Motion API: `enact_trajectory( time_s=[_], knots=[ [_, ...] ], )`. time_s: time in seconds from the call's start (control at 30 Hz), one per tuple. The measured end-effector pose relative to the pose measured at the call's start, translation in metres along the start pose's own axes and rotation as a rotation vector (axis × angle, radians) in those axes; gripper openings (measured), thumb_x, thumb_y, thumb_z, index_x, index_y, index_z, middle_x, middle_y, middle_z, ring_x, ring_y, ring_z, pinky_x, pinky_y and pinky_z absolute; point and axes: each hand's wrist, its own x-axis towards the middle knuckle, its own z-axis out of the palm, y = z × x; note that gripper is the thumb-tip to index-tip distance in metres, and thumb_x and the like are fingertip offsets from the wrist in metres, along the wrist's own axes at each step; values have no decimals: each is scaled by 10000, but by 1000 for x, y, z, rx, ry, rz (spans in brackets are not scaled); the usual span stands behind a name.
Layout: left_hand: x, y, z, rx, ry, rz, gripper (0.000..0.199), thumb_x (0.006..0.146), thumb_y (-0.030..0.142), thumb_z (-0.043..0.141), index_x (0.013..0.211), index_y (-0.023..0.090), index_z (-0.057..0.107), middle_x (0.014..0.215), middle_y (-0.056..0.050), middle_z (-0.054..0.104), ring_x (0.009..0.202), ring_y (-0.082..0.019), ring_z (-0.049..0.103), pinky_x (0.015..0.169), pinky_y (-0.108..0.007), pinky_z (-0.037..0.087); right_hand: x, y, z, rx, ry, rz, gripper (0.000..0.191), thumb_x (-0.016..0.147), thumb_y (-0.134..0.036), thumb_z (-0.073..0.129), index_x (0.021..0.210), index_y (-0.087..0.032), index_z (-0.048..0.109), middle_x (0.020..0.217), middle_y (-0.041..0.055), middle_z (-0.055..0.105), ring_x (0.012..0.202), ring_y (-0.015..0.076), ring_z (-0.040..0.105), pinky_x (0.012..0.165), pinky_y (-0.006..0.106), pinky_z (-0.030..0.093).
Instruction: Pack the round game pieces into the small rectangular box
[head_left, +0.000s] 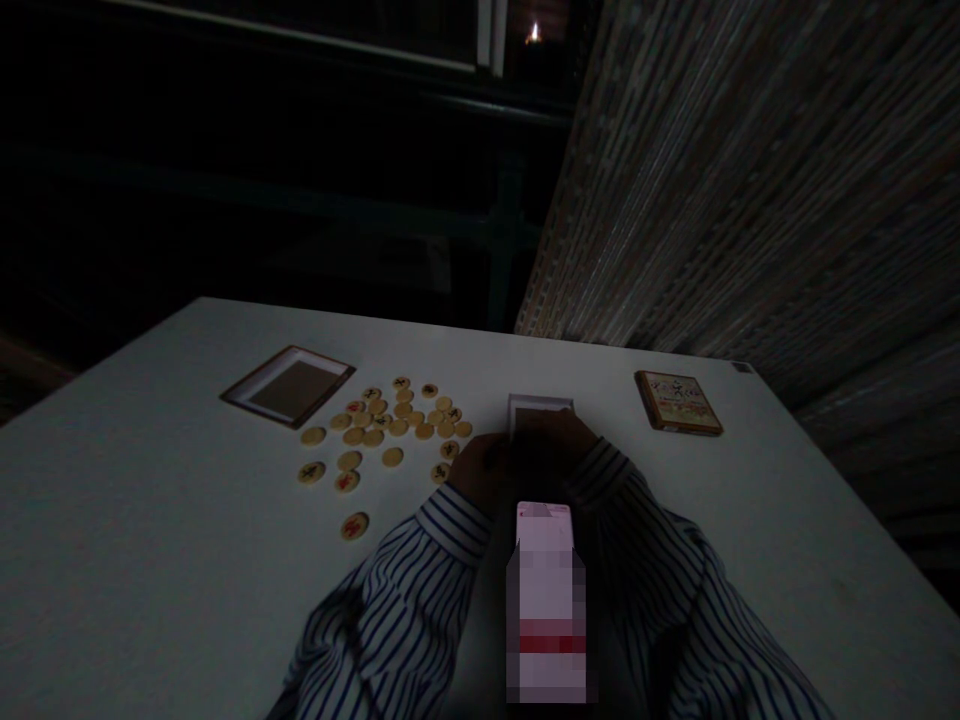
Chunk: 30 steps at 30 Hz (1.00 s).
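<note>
My left hand (480, 470) and my right hand (566, 436) are close together at the near edge of an open box (541, 403) with a pale rim. Deep shadow covers the fingers of both, so what they hold cannot be made out. To the left of my left hand lie several round wooden pieces (373, 437), some showing red or black characters and others blank faces. A lit phone screen (551, 600), partly pixelated, shows between my striped sleeves, below my hands.
On the white table (187, 500), an open shallow tray (289, 385) lies at the back left. A closed box with a printed lid (679, 402) lies at the right. Behind the table hangs a string curtain (712, 180). A small flame (534, 35) glows far back.
</note>
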Motion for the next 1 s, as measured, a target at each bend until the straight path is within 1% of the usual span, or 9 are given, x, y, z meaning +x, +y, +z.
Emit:
enact_trajectory(
  time_s=[0.1,0.23,0.33,0.53,0.67,0.77,0.9,1.0],
  knots=[
    [-1,1,0,-11,-5,-11,297,708,290,501,952,160,609,935,-89,628,879,-206,569,772,-333,455,-1,1,1,7,19,-13,251,804,-317,409,894,-200,611,986,78,614,914,184,557,698,267,391],
    [-1,2,0,-4,-2,-22,279,704,296,503,932,186,619,910,-76,632,860,-209,571,764,-343,452,0,1,1,-9,11,-19,274,814,-336,383,856,-202,618,962,78,623,897,194,563,676,277,395],
    [-1,1,1,-21,-12,-20,274,712,297,495,925,183,623,902,-76,631,867,-212,568,768,-346,449,2,3,3,-23,-3,-27,282,814,-341,376,825,-202,622,962,79,622,878,194,571,653,279,401],
    [0,1,1,28,-11,-21,274,701,292,505,914,173,628,901,-81,633,850,-211,574,748,-333,453,3,5,9,-22,26,-23,278,806,-372,379,888,-230,604,956,62,624,888,206,566,669,307,404],
    [-1,4,0,26,1,-37,284,705,306,498,911,163,631,900,-89,635,842,-214,576,737,-331,454,2,7,9,-11,29,-39,244,793,-326,399,858,-228,614,968,57,622,898,200,562,668,292,399],
    [-2,7,-1,-10,-11,-43,271,696,311,509,888,173,642,877,-85,641,823,-214,580,718,-332,457,2,8,9,-5,41,-32,250,787,-333,402,845,-217,616,945,60,628,868,207,570,657,292,398],
    [-2,8,-2,-20,-10,-36,256,680,287,522,883,191,645,870,-68,643,810,-205,583,723,-323,456,3,8,8,-11,46,-9,267,790,-360,398,822,-206,614,911,63,634,853,211,572,691,315,398],
    [-1,8,-3,-2,-21,-43,270,681,293,519,893,183,644,880,-77,643,823,-213,582,728,-327,456,3,6,7,-44,29,-3,265,800,-357,387,852,-220,607,927,68,629,872,218,564,697,338,400]
  ],
)
